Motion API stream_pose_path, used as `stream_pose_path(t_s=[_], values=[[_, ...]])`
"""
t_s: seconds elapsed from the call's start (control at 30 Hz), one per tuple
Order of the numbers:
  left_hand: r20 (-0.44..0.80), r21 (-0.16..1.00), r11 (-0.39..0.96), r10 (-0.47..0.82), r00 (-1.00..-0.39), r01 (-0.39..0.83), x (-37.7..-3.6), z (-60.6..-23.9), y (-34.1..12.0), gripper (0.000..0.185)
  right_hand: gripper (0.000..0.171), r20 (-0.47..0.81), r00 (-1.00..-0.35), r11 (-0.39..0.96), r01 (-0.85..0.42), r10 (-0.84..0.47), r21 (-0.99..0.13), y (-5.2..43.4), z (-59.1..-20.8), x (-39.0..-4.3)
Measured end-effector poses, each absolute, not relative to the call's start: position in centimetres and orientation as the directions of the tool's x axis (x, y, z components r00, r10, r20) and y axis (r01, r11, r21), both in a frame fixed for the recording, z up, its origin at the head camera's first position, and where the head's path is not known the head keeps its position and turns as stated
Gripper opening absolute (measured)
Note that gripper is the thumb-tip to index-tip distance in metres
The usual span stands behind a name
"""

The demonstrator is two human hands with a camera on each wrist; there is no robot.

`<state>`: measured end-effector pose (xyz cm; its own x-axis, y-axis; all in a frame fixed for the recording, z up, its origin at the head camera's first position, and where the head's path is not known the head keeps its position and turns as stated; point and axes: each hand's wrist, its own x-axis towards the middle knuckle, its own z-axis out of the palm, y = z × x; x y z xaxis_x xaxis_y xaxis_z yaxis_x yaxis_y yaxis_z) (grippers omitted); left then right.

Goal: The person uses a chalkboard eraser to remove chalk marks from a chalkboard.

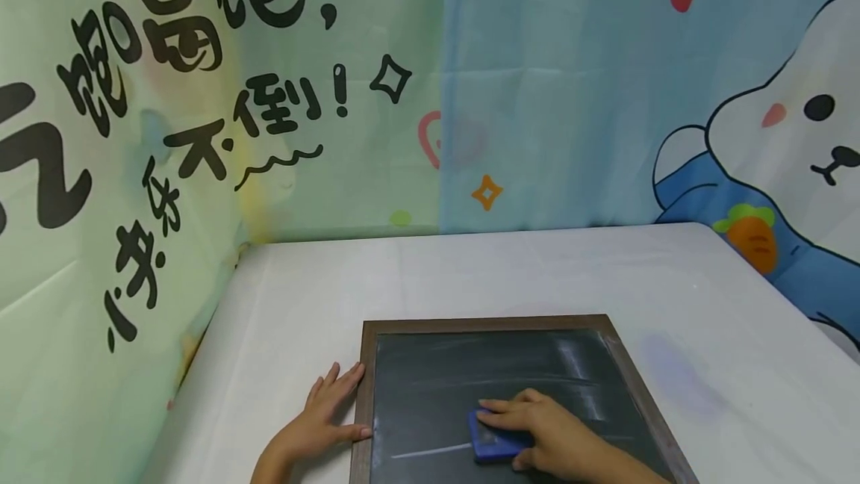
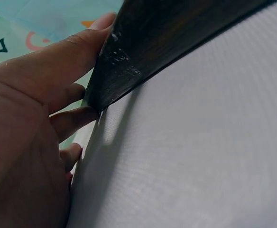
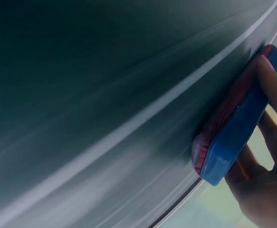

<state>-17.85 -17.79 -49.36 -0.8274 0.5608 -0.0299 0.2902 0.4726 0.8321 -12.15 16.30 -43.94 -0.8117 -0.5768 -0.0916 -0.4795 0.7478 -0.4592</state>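
Observation:
A chalkboard (image 1: pixel 430 364) in a brown wooden frame (image 1: pixel 484 325) lies on the white table. My right hand (image 1: pixel 561 435) grips a blue chalkboard eraser (image 1: pixel 489 445) by its sides. In the right wrist view the eraser (image 3: pixel 238 128) shows a reddish pad turned to the board surface. A white chalk line (image 3: pixel 152 105) runs across the board; in the head view it ends at the eraser's left side. Against the frame's left edge rests my left hand (image 1: pixel 322 417), thumb and fingertips touching the wood. The left wrist view shows that hand (image 2: pixel 29 123) beside the dark frame edge (image 2: pixel 143 47).
The white table (image 1: pixel 316 282) extends around the board, with a faint purple stain (image 1: pixel 681 379) at right. Behind it hang a green curtain with black lettering (image 1: pixel 269 103) and a blue curtain with a white cartoon animal (image 1: pixel 793 125). Smeared chalk marks (image 1: pixel 571 364) streak the board.

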Motion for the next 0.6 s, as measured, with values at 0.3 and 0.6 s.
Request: stream_pose_path(t_s=[0.3,0.6], values=[[-0.056,0.830,0.486,0.561,-0.826,0.273,-17.5,-49.4,-17.5,0.084,0.062,-0.107,-0.751,0.723,-0.572,-0.652,-0.387,7.6,-43.1,-12.5],[-0.078,0.811,0.514,0.571,-0.817,0.281,-17.5,-48.8,-17.7,0.075,0.062,-0.068,-0.731,0.702,-0.621,-0.679,-0.348,4.9,-43.3,-12.4]])
